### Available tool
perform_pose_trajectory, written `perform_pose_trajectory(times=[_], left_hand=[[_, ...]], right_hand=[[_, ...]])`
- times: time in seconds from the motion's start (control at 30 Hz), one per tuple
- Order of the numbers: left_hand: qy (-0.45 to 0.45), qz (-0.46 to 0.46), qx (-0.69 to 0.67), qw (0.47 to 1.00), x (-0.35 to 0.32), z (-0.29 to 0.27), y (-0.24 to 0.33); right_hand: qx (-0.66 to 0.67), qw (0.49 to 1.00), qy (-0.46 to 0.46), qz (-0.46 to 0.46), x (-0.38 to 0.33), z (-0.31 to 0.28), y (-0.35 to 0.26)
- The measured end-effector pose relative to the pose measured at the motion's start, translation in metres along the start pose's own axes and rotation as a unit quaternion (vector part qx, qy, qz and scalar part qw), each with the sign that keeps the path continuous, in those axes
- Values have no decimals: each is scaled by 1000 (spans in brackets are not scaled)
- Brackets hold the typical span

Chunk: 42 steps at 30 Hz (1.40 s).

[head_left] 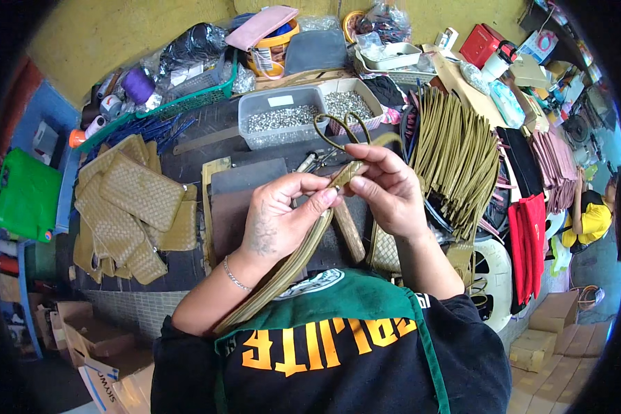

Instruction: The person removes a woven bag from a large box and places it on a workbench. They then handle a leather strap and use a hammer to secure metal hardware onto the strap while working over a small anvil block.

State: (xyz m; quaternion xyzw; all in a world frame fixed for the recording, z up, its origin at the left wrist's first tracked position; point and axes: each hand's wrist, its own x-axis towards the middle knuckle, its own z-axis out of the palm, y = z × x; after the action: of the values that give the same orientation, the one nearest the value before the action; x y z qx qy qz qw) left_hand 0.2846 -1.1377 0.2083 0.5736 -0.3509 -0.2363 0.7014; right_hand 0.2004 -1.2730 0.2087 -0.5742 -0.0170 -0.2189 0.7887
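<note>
In front of my chest, both hands are closed on olive-gold straps (283, 269), several of them lying together along my left forearm. My left hand (279, 217) pinches them between thumb and fingers. Close beside it, my right hand (390, 193) grips the upper part of the straps with thumb and forefinger. A narrow strap loop (330, 131) sticks up beyond the fingertips. Some small dark detail sits between the hands, too small to make out. Under my hands is a wooden handle (350, 231); its far end is hidden. Just behind lies a dark flat slab (247, 181).
Woven olive-gold pouches (131, 193) are piled at left. A thick bundle of straps (455, 152) lies at right, near red fabric (526, 245). Beyond stand a clear bin (281, 124) and a smaller box (352, 103) of small metal pieces. Another person (590, 217) is at far right.
</note>
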Motion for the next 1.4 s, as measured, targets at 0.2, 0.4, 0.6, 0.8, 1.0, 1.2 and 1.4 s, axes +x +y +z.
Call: perform_pose_trajectory(times=[0.2,0.4,0.6,0.8,1.0,1.2,1.4], left_hand=[[-76,59,52,994,-8,3,5],[-133,201,89,966,-17,7,26],[-201,299,106,927,-19,9,32],[-167,231,178,942,-14,-7,16],[-127,203,225,944,-25,-22,16],[-107,263,313,906,-27,-28,20],[-103,272,370,882,-30,-29,24]], right_hand=[[-334,930,137,-77,21,-21,20],[-517,820,208,-129,56,-69,35],[-585,759,227,-172,59,-102,44],[-17,990,137,-5,25,-43,9],[52,998,6,37,-30,5,-4],[55,998,-2,-20,-43,13,5],[-16,998,-8,-63,-45,25,4]])
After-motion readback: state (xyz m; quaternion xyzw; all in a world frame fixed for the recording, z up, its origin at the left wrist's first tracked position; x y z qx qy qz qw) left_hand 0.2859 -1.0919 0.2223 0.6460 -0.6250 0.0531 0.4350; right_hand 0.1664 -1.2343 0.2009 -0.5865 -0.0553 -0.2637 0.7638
